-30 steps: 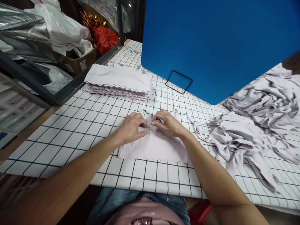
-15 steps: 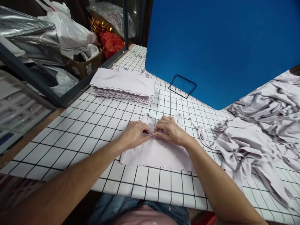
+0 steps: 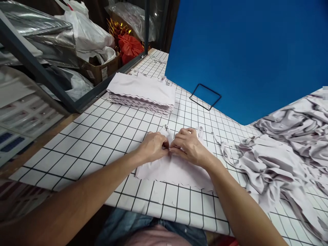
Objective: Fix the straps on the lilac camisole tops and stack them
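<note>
A pale lilac-grey camisole with thin straps and a wavy hem lies flat on the table, its hem towards me. My left hand pinches the fabric near its upper edge between thumb and fingers. Right beside it, my right hand is closed on the same edge, the two sets of fingertips almost touching. Whatever small detail lies between the fingertips is hidden. One strap loop shows behind my right hand. Farther off to the left is a neat stack of similar folded garments.
Loose crumpled garments heap up at the right on the grid-patterned table cover. A large blue panel fills the back, a black rectangular outline at its lower edge. Left of the table, a metal frame borders bags and a cardboard box.
My hands have come closer together, and the fabric edge is now pinched between their fingertips. The whole view has shifted, so things appear farther right and slightly lower.
</note>
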A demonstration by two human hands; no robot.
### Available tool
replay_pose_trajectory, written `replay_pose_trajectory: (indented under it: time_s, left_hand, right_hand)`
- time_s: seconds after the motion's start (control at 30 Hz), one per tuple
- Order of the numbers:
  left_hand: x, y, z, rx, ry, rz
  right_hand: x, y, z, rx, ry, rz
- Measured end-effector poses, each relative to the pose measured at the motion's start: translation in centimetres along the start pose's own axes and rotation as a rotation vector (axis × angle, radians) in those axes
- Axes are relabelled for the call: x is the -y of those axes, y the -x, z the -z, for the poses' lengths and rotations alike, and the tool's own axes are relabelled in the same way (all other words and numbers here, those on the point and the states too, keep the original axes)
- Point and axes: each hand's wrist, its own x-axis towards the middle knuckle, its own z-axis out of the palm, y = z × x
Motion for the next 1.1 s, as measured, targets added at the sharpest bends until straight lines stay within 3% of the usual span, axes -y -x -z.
replay_pose_trajectory:
  time_s: [0.73,0.9,1.1]
  left_hand:
    - [0.1,0.0,-0.4,-0.01,0.003,-0.007]
    - [0.1,0.0,-0.6,-0.031,-0.074,-0.068]
    - [0.2,0.0,-0.7,-0.032,-0.114,-0.077]
  right_hand:
    - [0.3,0.3,0.0,0.013,0.107,-0.016]
    - [0.6,0.1,0.0,0.004,0.123,-0.004]
    - [0.6,-0.2,-0.9,-0.062,0.018,0.01]
